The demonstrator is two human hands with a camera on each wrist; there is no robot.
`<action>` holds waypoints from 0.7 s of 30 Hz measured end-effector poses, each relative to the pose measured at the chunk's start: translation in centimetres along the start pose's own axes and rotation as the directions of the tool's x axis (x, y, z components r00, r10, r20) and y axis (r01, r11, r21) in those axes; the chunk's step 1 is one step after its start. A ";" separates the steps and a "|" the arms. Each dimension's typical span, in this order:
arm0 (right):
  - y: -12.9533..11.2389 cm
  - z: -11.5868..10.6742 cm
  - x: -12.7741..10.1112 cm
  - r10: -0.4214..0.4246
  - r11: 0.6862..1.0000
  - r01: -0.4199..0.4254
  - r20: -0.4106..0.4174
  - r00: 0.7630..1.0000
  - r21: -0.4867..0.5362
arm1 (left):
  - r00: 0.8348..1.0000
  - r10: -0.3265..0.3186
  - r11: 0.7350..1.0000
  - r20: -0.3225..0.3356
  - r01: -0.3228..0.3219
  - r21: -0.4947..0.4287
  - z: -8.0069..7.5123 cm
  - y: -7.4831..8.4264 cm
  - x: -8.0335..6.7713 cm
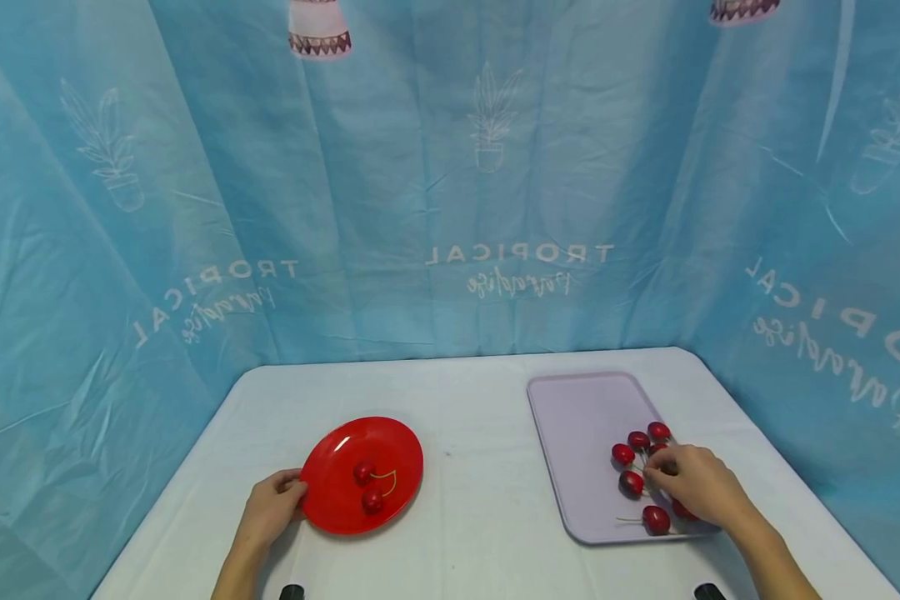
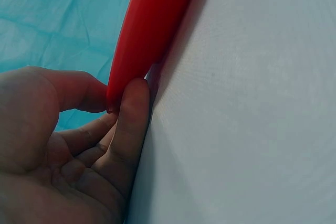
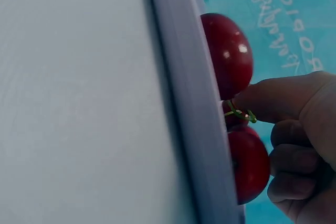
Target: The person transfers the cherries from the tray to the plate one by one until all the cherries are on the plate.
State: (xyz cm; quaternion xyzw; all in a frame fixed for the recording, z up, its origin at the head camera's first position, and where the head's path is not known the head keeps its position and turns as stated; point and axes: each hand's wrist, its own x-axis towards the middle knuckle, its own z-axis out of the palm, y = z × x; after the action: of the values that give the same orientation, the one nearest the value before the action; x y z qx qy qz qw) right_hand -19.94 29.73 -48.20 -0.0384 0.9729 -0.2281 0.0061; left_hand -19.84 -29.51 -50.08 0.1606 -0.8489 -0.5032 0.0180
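My left hand (image 1: 272, 507) grips the left rim of a round red plate (image 1: 330, 510), thumb on top and fingers beneath. In the left wrist view, the plate's edge (image 2: 152, 19) tilts up off the white table. Two cherries (image 1: 372, 500) with stems lie on the plate. At the right, my right hand (image 1: 697, 483) is over the lilac tray (image 1: 581, 450) among several dark red cherries (image 1: 632, 483). Its thumb and index fingertips come together at a cherry stem (image 3: 241, 114), and the other fingers are curled. Which cherry this stem belongs to is partly hidden.
A white cloth covers the table (image 1: 480, 467), with a stretch of it between plate and tray. Blue printed curtains (image 1: 450, 167) hang behind and on both sides. Two small black objects (image 1: 708, 592) show at the bottom edge of the head view.
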 end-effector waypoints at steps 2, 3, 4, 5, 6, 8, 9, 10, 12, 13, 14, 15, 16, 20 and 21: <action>-0.3 -0.1 0.0 -0.008 1.000 0.008 -0.004 1.000 0.015 | 1.000 -0.006 1.000 -0.001 0.006 0.001 0.0 0.0 0.0; -0.4 -0.1 0.0 -0.014 1.000 0.014 -0.007 1.000 0.019 | 1.000 -0.007 1.000 -0.001 0.007 0.000 0.0 0.0 0.0; -0.6 -0.2 0.0 -0.019 1.000 0.020 -0.011 1.000 0.023 | 1.000 -0.006 1.000 0.000 0.006 0.000 0.0 0.0 0.0; -0.8 -0.2 0.0 -0.024 0.999 0.025 -0.014 1.000 0.028 | 1.000 -0.007 1.000 0.000 0.007 0.000 0.0 -0.1 0.0; -1.0 -0.2 0.0 -0.028 0.999 0.028 -0.015 0.999 0.033 | 1.000 -0.011 1.000 -0.002 0.011 0.001 0.0 -0.1 0.0; -1.3 -0.3 0.0 -0.033 0.999 0.033 -0.018 0.999 0.042 | 1.000 -0.011 1.000 -0.004 0.011 0.000 0.0 -0.1 0.1; -1.5 -0.3 0.0 -0.036 0.998 0.037 -0.021 0.999 0.044 | 1.000 -0.012 1.000 -0.006 0.012 0.002 0.0 -0.1 0.1; -1.6 -0.3 0.1 -0.036 0.998 0.037 -0.023 0.999 0.048 | 1.000 -0.011 1.000 -0.007 0.011 0.004 0.0 -0.1 0.1; -1.9 -0.3 0.2 -0.035 0.998 0.036 -0.028 0.999 0.049 | 1.000 -0.017 1.000 -0.010 0.017 0.004 0.1 -0.1 0.1; -2.0 -0.3 0.2 -0.035 0.998 0.037 -0.032 0.999 0.050 | 1.000 -0.017 1.000 -0.011 0.017 0.004 0.1 -0.2 0.2; -2.2 -0.3 0.2 -0.035 0.998 0.037 -0.036 0.999 0.051 | 1.000 -0.016 1.000 -0.011 0.016 0.005 0.1 -0.1 0.2; -2.3 -0.3 0.3 -0.037 0.998 0.039 -0.040 0.999 0.055 | 1.000 -0.020 1.000 -0.012 0.020 0.006 0.1 -0.1 0.2; -2.5 -0.3 0.3 -0.041 0.997 0.043 -0.044 0.998 0.057 | 1.000 -0.018 1.000 -0.010 0.018 0.005 0.0 -0.2 0.1; -3.2 -0.3 0.4 -0.053 0.994 0.061 -0.092 0.994 0.088 | 1.000 0.001 1.000 0.005 -0.001 0.010 -0.2 -0.1 0.0; -3.5 -0.3 0.4 -0.057 0.993 0.067 -0.107 0.993 0.098 | 1.000 0.006 1.000 0.007 -0.006 0.014 -0.2 -0.1 0.0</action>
State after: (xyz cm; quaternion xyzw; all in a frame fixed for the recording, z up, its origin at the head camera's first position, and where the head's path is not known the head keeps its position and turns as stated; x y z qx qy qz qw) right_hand -20.12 26.71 -46.42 -0.0563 0.9574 -0.2788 -0.0498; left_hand -19.80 -29.75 -50.11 0.1563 -0.8529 -0.4979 0.0154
